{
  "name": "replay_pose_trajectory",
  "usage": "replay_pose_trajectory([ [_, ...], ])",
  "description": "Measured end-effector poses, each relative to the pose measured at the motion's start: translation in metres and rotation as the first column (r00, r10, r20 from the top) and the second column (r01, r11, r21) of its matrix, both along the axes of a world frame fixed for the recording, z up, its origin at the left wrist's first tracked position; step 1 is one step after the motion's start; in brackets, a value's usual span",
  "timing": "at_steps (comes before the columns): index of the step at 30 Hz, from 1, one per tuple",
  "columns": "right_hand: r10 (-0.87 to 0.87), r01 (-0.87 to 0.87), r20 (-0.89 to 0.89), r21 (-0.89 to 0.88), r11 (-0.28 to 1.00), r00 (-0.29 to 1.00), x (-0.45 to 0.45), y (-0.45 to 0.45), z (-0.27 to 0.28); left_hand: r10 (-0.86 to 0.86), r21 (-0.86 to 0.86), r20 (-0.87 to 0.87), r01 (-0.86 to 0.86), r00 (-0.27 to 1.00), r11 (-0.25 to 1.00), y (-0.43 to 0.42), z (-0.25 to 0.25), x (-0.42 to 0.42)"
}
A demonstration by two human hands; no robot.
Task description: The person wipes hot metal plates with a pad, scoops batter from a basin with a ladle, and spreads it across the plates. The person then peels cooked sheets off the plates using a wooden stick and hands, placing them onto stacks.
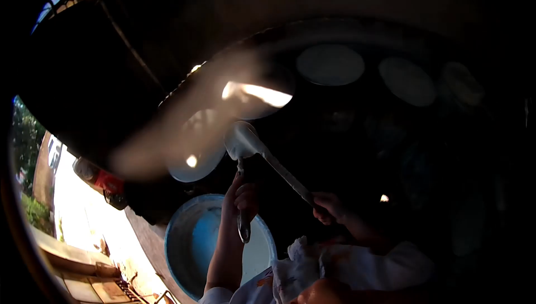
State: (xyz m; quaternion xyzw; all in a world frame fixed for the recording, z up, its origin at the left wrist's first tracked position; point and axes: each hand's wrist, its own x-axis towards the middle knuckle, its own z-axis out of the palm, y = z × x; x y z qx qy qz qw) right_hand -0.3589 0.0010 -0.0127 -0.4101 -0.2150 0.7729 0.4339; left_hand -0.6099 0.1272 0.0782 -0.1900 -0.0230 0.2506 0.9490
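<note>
My right hand (329, 209) is closed around the end of a long-handled ladle (285, 175). The ladle's head is coated in something white and lies up and to the left of that hand. In my left hand (245, 196) is a dark-handled tool (244, 230), held upright; its upper end meets the ladle's head, and its working part cannot be made out. Below my left forearm stands a blue tub (172, 248) with white liquid inside. Pale flat rounds (198, 156) lie beyond the hands, one of them (259, 100) crossed by a bright sun patch.
More pale rounds (329, 65) (407, 81) follow the curved far rim of a large dark surface. Deep shadow hides most of the right side. A red and black object (107, 182) sits at the left, beside sunlit ground (84, 214). A blurred light streak crosses the upper middle.
</note>
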Motion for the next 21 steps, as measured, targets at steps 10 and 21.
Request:
replay_pose_trajectory([
  [10, -0.876, 0.431, 0.329, 0.888, 0.160, -0.352, 0.238, -0.117, 0.006, -0.718, -0.029, 0.306, 0.760, 0.625, 0.649, -0.114, 0.087, 0.448],
  [21, -0.782, 0.828, 0.311, 0.361, -0.429, -0.541, 0.403, -0.289, -0.072, -0.995, -0.011, 0.042, 0.996, 0.087, 0.086, -0.226, 0.023, 0.753],
])
